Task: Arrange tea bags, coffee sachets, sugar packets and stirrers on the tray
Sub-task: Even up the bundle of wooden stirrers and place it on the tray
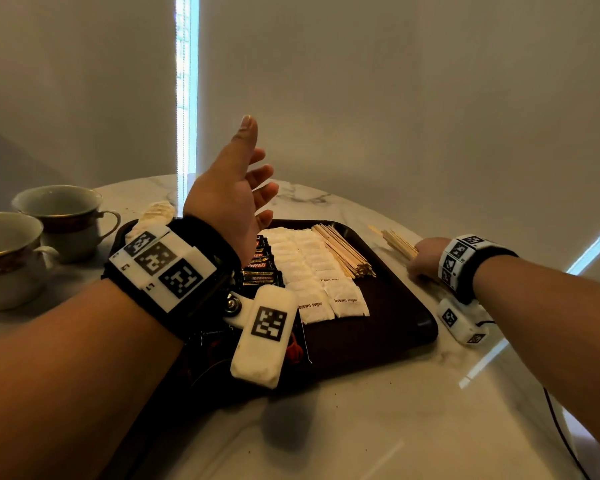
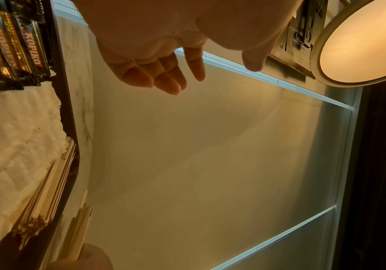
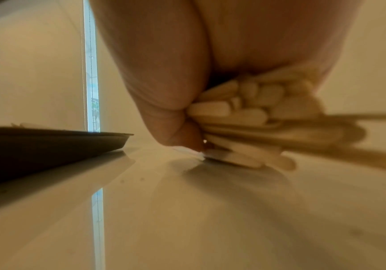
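The room is dim and warm-toned. Cold daylight enters through narrow gaps between the blinds and glares in streaks on the glossy table. A round ceiling lamp glows amber in the left wrist view. The right wrist view is soft, the stirrers smeared by blur. Straight lines bow toward the edges.

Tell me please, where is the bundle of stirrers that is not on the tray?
In the head view it lies on the table right of the tray, gripped by the right hand: loose stirrers.
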`<action>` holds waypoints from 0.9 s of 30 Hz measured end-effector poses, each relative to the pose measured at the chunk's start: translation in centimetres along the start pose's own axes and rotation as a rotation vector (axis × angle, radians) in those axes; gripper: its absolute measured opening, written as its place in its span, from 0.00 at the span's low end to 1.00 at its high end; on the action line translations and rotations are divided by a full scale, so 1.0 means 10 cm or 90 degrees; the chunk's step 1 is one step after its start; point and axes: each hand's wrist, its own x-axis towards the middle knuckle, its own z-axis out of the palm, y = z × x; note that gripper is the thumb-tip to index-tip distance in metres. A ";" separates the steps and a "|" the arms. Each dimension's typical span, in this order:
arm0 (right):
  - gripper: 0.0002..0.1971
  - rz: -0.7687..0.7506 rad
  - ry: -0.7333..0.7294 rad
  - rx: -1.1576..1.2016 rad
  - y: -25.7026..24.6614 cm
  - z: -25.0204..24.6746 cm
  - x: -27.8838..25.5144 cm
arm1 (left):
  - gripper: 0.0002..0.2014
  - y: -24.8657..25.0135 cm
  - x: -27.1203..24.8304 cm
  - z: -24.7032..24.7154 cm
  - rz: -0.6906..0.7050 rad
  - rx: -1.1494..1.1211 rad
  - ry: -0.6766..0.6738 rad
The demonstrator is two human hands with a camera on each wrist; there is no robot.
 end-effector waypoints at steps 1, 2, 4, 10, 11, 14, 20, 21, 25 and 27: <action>0.15 -0.004 0.005 0.010 0.02 0.01 0.00 | 0.27 0.00 0.00 0.00 -0.001 -0.001 0.001; 0.14 -0.006 0.007 0.023 0.03 0.03 -0.01 | 0.27 0.00 0.00 0.00 -0.002 -0.002 -0.001; 0.13 -0.008 0.006 0.044 0.05 0.05 -0.03 | 0.27 0.00 0.00 0.01 -0.003 -0.001 -0.006; 0.10 -0.024 0.020 0.085 0.09 0.05 -0.05 | 0.26 -0.01 -0.02 0.01 -0.005 0.001 -0.011; 0.10 -0.021 0.022 0.113 0.12 0.04 -0.06 | 0.26 0.00 -0.02 0.01 -0.007 -0.001 -0.011; 0.06 -0.018 0.049 0.228 0.22 0.01 -0.08 | 0.25 0.00 0.00 0.01 -0.007 -0.004 -0.014; 0.05 -0.122 -0.008 0.129 0.26 0.04 -0.20 | 0.25 -0.02 0.03 -0.01 -0.005 -0.005 -0.008; 0.05 -0.126 -0.005 0.090 0.25 0.07 -0.20 | 0.25 -0.02 0.03 -0.01 -0.005 -0.004 -0.007; 0.08 -0.121 0.013 0.017 0.20 0.09 -0.19 | 0.25 -0.03 0.02 0.00 -0.010 -0.002 -0.014; 0.10 -0.116 0.008 -0.021 0.17 0.11 -0.20 | 0.25 -0.04 0.00 0.01 -0.010 -0.001 -0.015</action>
